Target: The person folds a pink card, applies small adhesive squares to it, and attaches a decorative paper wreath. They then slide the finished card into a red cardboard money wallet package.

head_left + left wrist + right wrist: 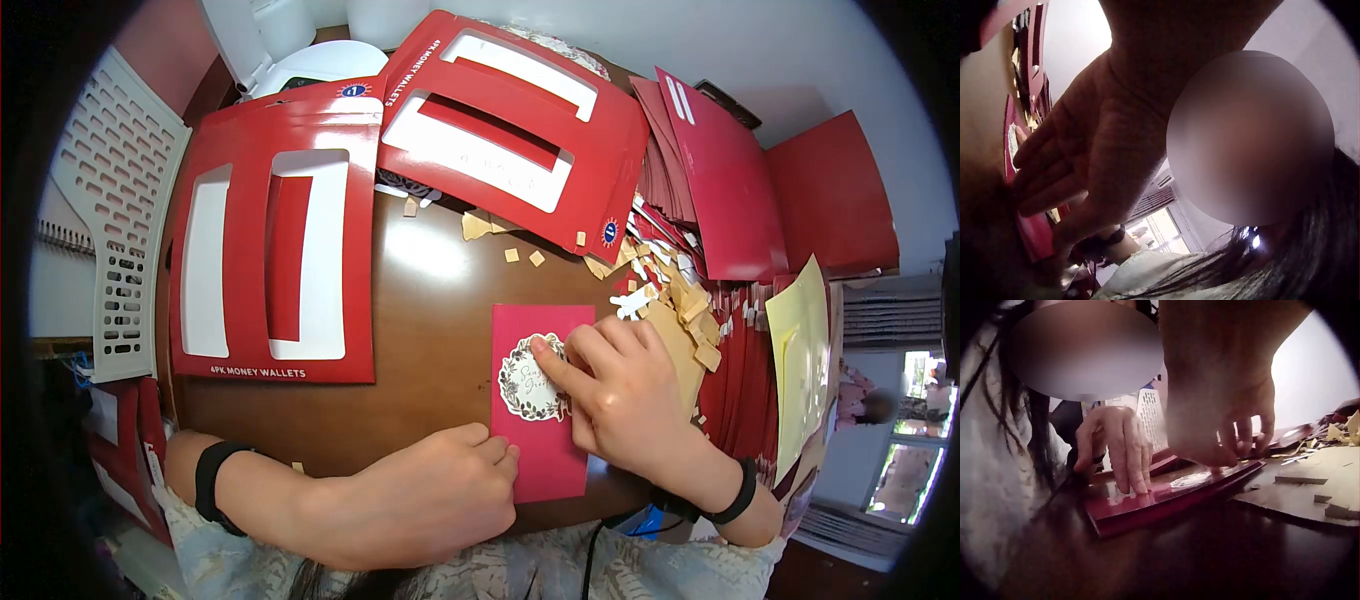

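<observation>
Left hand (435, 495): straight fingers touch our pink card (552, 465)'s near half.
Right hand (630, 400): digits apart, we press its label (526, 382).
Pressing: best smoothed outward.

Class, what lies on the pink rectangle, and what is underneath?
A white wreath label lies on the pink rectangle, partly covered by the right hand; fingertips of the left hand rest there. Whatever is underneath is hidden.

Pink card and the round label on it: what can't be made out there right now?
- Lettering on the label: head view, too small to read in full.
- Part of the label's right side: head view, under the right hand.
- Pink card's lower left edge: head view, partly behind the left hand.
- Label's print: right wrist view, too small.
</observation>
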Available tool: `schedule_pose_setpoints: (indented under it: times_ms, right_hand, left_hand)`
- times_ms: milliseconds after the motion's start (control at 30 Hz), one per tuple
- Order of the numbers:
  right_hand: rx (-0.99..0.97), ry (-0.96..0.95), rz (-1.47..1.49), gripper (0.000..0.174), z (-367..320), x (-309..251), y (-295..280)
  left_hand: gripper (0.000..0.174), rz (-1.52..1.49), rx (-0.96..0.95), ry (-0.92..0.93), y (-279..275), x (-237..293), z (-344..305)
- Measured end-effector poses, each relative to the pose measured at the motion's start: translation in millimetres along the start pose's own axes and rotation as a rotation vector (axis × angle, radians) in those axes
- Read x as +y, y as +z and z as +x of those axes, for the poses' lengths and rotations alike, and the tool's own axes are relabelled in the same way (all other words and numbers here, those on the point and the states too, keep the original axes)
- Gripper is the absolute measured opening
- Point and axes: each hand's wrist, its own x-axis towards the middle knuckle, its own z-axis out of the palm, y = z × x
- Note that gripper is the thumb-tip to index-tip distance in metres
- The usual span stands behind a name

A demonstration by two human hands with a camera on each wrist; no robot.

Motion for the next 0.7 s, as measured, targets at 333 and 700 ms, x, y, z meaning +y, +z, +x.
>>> schedule_pose_setpoints:
  times_ms: [333,700]
  right_hand:
    - [0.062,0.1,0.245,0.054,-12.5,9.9,1.5]
    - [0.179,0.007,0.237,0.036,-58.7,-31.8,-13.0]
  left_hand:
    - [0.049,-0.112,-0.02,-0.025,-1.0,-3.2,0.8]
    - [0.04,-0.097,0.009,-0.005,-2.9,-3.9,-3.1]
